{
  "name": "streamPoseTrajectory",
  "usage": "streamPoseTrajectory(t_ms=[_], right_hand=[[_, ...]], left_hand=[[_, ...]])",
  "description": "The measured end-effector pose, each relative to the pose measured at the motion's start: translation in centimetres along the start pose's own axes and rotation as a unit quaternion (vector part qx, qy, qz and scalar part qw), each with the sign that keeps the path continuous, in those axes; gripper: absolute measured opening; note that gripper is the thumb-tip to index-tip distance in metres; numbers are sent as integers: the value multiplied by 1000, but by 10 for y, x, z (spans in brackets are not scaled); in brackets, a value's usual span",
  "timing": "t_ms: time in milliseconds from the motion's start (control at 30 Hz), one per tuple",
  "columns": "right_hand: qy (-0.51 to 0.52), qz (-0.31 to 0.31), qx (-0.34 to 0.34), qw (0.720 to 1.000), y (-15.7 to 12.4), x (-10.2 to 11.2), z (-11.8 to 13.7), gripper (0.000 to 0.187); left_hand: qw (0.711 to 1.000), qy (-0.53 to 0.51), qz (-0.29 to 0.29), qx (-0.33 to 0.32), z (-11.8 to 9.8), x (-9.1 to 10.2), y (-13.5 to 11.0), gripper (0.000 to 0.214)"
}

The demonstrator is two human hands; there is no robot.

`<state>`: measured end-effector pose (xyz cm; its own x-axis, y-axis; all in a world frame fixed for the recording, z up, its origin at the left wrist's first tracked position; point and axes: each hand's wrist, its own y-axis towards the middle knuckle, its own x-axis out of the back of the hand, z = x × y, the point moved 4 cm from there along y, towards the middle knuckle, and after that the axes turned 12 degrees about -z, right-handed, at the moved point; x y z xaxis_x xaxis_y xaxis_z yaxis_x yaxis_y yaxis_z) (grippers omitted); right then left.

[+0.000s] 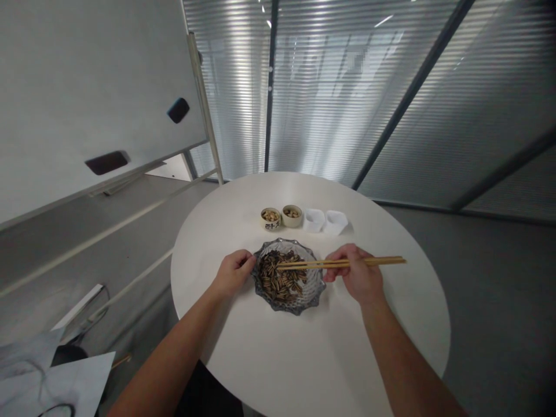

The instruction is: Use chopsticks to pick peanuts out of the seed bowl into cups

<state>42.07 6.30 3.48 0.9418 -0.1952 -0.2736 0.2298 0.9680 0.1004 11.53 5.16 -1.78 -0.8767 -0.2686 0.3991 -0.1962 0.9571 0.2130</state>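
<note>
1. The right hand [354,272] sits at three o'clock of a clear, scallop-rimmed glass dish [290,309]. Its fingers are closed around a pair of long, pale wooden chopsticks [382,261].
2. The chopsticks lie nearly level and close together. Their tips point toward nine o'clock over the heap of striped dark sunflower seeds [278,281] in the dish. Whether the tips touch the seeds cannot be told.
3. The left hand [233,272] is at nine o'clock of the dish, fingers curled in tight, knuckles against the rim. Whether it pinches the rim cannot be told.
4. The dish stands near the middle of a round white table [260,353].
5. At twelve o'clock of the dish stands a row of four small cups: two cream ceramic cups [270,218] holding pale nuts, then two white squarish cups [313,220], side by side.
6. At ten o'clock, off the table, leans a white board [87,75] with a dark eraser [106,163] on it.
</note>
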Motion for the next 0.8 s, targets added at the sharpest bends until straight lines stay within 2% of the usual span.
streamPoseTrajectory(t_ms=[300, 500, 633, 800], right_hand=[[-87, 38, 10, 995, -3, 2, -9, 55], [-85, 38, 3, 996, -4, 0, -9, 55], [-87, 61, 1, 994, -6, -4, -6, 57], [-141, 89, 49, 985, -11, -5, -2, 47]], left_hand=[[1000, -6, 7, 4, -4, 1, 0, 35], [1000, -2, 9, 5, -7, 2, -1, 35], [1000, -10, 5, 8, -5, 1, -1, 35], [1000, -13, 10, 12, -3, 0, 0, 35]])
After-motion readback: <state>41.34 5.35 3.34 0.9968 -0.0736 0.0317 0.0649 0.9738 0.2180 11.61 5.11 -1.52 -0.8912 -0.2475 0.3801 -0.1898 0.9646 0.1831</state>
